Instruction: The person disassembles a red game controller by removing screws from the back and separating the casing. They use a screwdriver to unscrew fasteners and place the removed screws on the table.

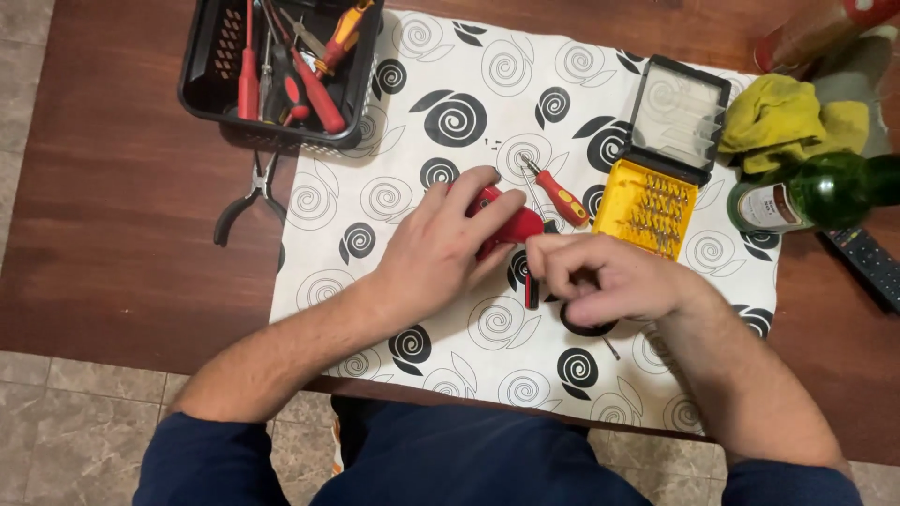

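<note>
The left hand [441,245] lies palm down over a small red object [502,225] near the middle of the bench [122,234], fingers pressed together along its top and gripping it against the white cloth with black spirals [469,84] that covers most of the bench top. What the red object is cannot be told, since the hand hides much of it. The right hand [609,279] sits just beside it, toward the near edge, its fingers curled in and pinching something thin at the red object's end; the pinched piece is too hidden to name. A dark, thin shaft shows just under that hand.

Just beyond the hands, a red-and-yellow screwdriver [560,197] lies on the cloth, tip pointing to the far edge. Beside it, toward the right edge, a yellow bit case [647,208] stands open with its clear, dark-framed lid [680,117] tipped back. At the far left corner a black plastic basket [202,66] holds several red-handled tools [314,89]. Black-handled pliers [246,197] lie on the bare wood just in front of the basket. Near the right edge a green glass bottle [825,192] lies on its side, next to a crumpled yellow rag [783,117] and a dark remote control [867,262].
</note>
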